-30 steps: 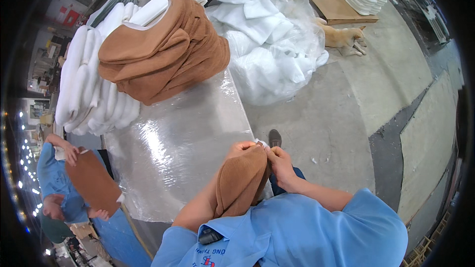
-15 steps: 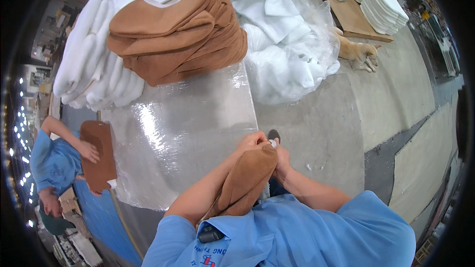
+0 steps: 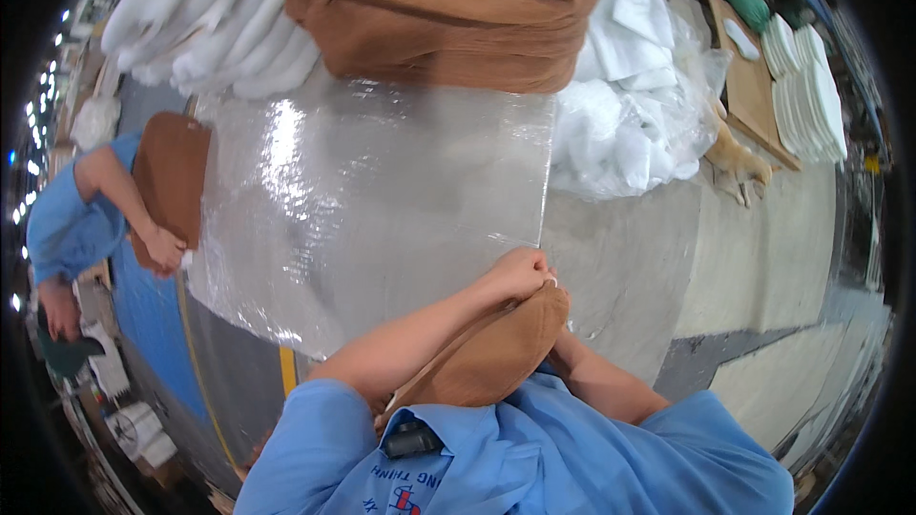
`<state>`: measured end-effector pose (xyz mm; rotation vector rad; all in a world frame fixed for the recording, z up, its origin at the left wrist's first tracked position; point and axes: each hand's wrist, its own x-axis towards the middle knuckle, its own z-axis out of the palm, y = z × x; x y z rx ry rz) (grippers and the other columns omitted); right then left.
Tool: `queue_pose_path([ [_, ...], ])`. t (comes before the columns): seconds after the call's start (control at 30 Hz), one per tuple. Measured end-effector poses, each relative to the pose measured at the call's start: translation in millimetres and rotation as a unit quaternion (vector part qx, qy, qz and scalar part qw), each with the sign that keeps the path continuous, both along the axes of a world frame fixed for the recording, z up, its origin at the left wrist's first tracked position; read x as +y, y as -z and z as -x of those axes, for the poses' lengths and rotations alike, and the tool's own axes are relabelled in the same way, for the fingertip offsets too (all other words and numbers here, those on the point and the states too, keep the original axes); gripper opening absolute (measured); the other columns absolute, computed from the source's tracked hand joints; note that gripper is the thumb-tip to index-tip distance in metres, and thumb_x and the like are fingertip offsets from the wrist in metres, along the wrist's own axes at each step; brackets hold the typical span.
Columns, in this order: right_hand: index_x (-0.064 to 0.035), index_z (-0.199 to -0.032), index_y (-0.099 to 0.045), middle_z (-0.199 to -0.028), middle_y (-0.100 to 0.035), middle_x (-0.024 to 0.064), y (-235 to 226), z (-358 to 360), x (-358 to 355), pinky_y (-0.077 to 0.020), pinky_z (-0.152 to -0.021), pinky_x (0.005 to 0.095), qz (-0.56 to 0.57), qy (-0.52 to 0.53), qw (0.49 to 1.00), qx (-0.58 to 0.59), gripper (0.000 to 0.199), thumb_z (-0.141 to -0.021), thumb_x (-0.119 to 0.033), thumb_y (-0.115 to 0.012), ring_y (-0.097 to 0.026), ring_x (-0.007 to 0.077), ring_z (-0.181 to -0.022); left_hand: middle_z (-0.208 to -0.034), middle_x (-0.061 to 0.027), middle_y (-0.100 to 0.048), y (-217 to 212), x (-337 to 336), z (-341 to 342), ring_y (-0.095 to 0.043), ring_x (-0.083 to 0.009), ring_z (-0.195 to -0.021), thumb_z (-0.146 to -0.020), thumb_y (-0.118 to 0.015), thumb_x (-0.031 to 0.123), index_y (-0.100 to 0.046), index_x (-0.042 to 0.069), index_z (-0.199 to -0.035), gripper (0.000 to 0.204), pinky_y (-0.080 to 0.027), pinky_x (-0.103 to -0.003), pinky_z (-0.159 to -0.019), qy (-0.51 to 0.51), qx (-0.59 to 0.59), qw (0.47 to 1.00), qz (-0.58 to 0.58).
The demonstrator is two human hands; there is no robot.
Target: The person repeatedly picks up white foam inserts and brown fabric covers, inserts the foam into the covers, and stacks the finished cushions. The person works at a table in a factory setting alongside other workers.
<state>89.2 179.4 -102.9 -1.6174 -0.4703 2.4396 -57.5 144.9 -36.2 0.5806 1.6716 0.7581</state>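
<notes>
Left hand closed, pinching one brown cloth by one clear plastic sheet; right hand hidden, grip unknowable.

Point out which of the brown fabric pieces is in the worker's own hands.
It is the brown cover at the bottom centre, gripped at its tip by the left hand. The brown pile lies beyond the plastic sheet; a co-worker holds the third piece.

White foam pile beside stacked white pads, dog between.
</notes>
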Motion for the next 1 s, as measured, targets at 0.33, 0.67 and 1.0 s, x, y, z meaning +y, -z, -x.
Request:
queue_pose_path([
  [0.33, -0.0115, -0.129, -0.063, -0.117, -0.071, 0.0089, 24.9, -24.9, 0.9, -0.0554, -0.097, 0.0485, 0.077, -0.075, 0.987, 0.116, 0.065, -0.103, -0.069, -0.051, -0.067, 0.0287, -0.104, -0.099, -0.0135, -0.069, -20.6, -135.6, -2.2, -0.06, -0.0192, -0.089, -0.103, -0.062, 0.05, -0.069, -0.001, -0.106, 0.052, -0.05, -0.037, -0.079, -0.045, -0.052, 0.998, -0.015],
  [0.67, -0.0136, -0.132, -0.061, -0.121, -0.068, 0.005, 1.3, -29.2, -3.0, -0.0549, -0.096, 0.0397, -0.226, -0.246, 0.936, 0.11, 0.059, -0.104, -0.065, -0.051, -0.065, 0.0239, -0.108, -0.094, -0.0182, -0.071, -15.1, -167.3, -41.2, -0.068, -0.0366, -0.09, -0.106, -0.059, 0.037, -0.065, 0.006, -0.106, 0.031, -0.052, -0.046, -0.077, -0.177, 0.218, 0.96, 0.002],
  [1.0, -0.0122, -0.135, -0.059, -0.123, -0.066, 0.0052, -10.7, -44.9, 11.5, -0.0542, -0.096, 0.0382, -0.131, -0.239, 0.958, 0.09, 0.054, -0.106, -0.058, -0.052, -0.065, 0.0236, -0.11, -0.094, -0.0224, -0.073, -19.5, -232.7, -49.5, -0.069, -0.0443, -0.091, -0.104, -0.058, 0.05, -0.069, 0.009, -0.109, 0.042, -0.054, -0.053, -0.08, -0.123, 0.206, 0.971, 0.021],
])
